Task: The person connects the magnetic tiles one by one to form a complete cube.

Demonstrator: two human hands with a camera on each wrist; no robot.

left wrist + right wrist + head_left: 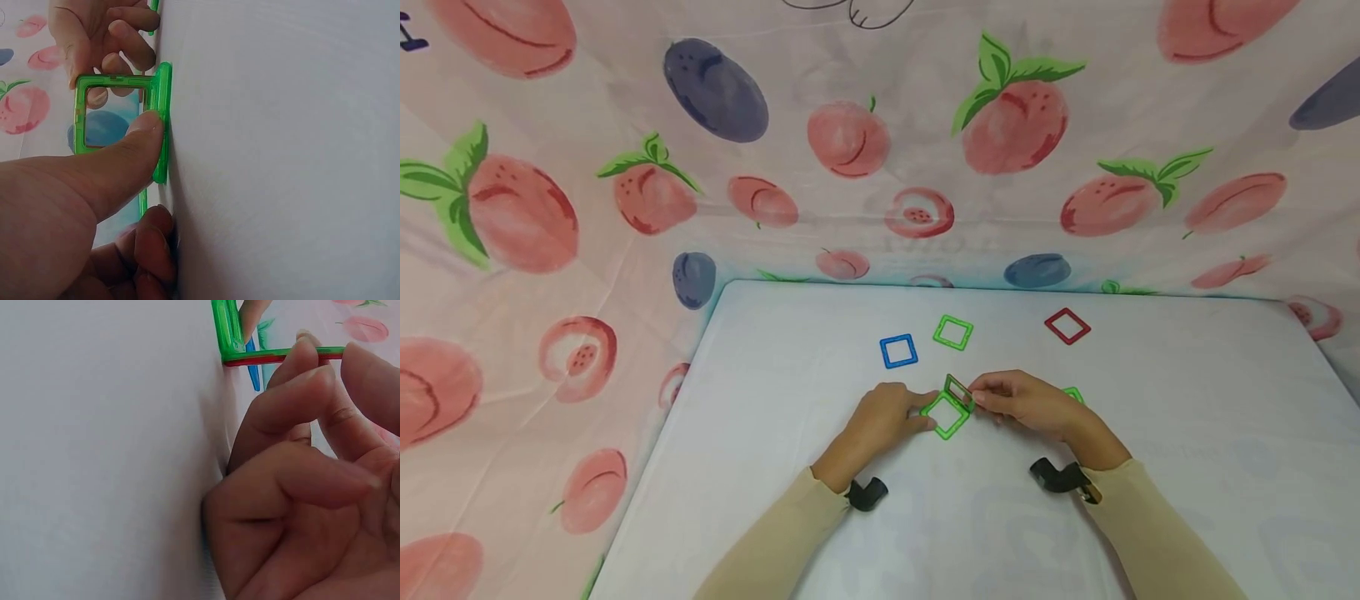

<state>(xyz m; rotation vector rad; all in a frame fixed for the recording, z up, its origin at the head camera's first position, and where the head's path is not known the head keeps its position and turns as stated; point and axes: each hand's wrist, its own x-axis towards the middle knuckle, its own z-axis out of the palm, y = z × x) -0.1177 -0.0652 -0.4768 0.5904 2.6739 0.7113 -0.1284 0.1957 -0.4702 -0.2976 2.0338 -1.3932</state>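
Observation:
A green magnetic square frame [957,424] lies flat on the white table. My left hand [883,415] grips it at its left corner, thumb and forefinger on two sides; the left wrist view shows the thumb [134,140] pressing over its edge. A second green square frame [115,80] stands upright along the flat one's far right side. My right hand [1026,406] pinches this upright frame between thumb and fingertips. In the right wrist view a red layer [256,361] lies against the upright green frame's outer face. The other right fingers are curled near the table.
Beyond the hands lie a blue square frame [902,364], a green one [948,344] and, farther right, a red one [1057,334]. Another green piece [1072,392] is partly hidden behind the right hand. A fruit-print cloth [865,225] hangs behind the table [775,333].

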